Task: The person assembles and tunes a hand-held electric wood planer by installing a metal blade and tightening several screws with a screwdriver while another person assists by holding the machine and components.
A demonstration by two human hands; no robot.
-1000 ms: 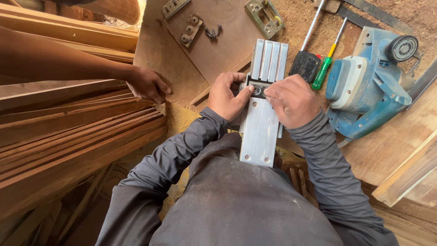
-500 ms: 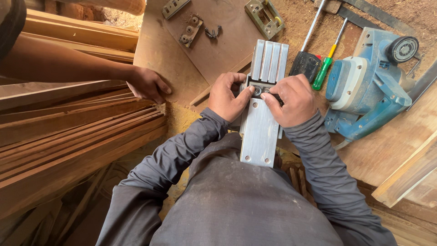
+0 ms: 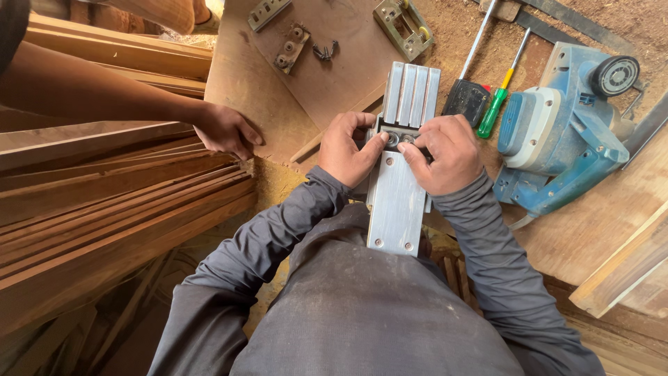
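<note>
Currently a long grey metal planer base plate point(image 3: 395, 202) with a ribbed front section is held between both hands, lying lengthwise toward the body. Left hand point(image 3: 350, 150) is curled against the plate's left edge, thumb laid across onto the top face beside two round bolt heads point(image 3: 399, 138). Right hand point(image 3: 447, 153) is curled over the plate's right edge, fingers bent, fingertips point(image 3: 406, 148) pressed at the same bolts; whether anything small is pinched there cannot be told. The ribbed end projects beyond the knuckles, the flat end with two screws sits below the wrists.

Just past the right hand, a black block-shaped tool point(image 3: 466, 102) and a green-handled screwdriver point(image 3: 496, 108) are seen side by side. Further right of that hand, a blue electric hand planer body point(image 3: 567, 136) is lying on the brown wooden board point(image 3: 334, 76). Beyond the left hand, loose metal brackets point(image 3: 292, 47) and a brass-coloured frame part point(image 3: 401, 19) are scattered on the board.

Well to the left of the left hand, another person's hand point(image 3: 226, 131) is resting on the board's edge, above a stack of long wooden slats point(image 3: 104, 202).
</note>
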